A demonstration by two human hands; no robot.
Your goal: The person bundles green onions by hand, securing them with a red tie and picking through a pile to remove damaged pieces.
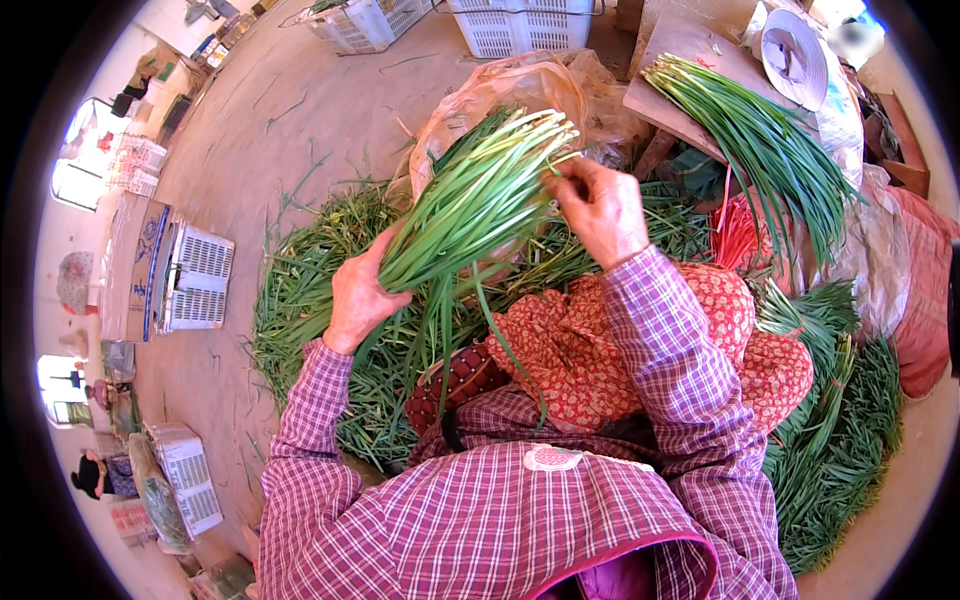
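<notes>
A loose bunch of garlic chives (470,205) is held up in front of me, its pale stem ends pointing to the upper right. My left hand (362,295) wraps round the leafy lower part, and several long leaves droop beneath it. At the pale ends, my right hand (603,212) has thumb and fingers pinched on a thin stem at the bunch's edge. Under both hands lies a heap of loose chive leaves (300,270). A crumpled clear plastic bag (500,85) stands just behind the bunch.
On a low wooden board (680,40) at the far right lies another chive bunch (750,140), beside a pale hat (793,60). Red ties (738,232) hang below it. More chives (840,450) are piled at my right. White crates (520,25) stand at the back; others (200,275) are at left.
</notes>
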